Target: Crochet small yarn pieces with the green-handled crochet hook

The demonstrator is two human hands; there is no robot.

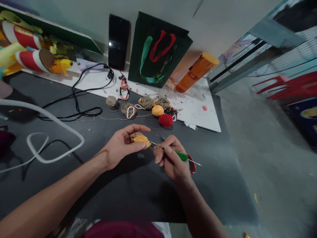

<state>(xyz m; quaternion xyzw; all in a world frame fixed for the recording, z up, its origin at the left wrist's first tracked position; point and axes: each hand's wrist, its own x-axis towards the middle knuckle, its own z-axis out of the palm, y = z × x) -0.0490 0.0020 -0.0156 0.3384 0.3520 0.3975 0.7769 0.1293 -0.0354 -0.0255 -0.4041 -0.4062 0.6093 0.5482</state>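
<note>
Over the near part of the gray table [210, 195], between your hands, you have a small piece of yellow crochet [142, 141]. It is bright, with a bumpy, stitched surface, longer than it is wide, and partly covered by your fingers. Your left hand [121, 145] grips it in a narrow pinch, thumb along the near side and the index finger stretched out above. Your right hand [174, 160] is closed around a hook [182, 156] with a green handle; its thin metal tip meets the right end of the yellow piece, and a metal rod sticks out the other way. Just beside that hand you have a red loop [193, 165], partly hidden.

Beyond your hands sit a yellow ball of yarn [158, 110] and, touching it, a red ball of yarn [165, 120]. Brown coiled pieces [147, 102] and pearly beads [130, 112] lie around them. Farther back, a dark phone [119, 43] leans upright at the wall, beside a green paper bag [158, 53] and a tilted orange tube [195, 73].
</note>
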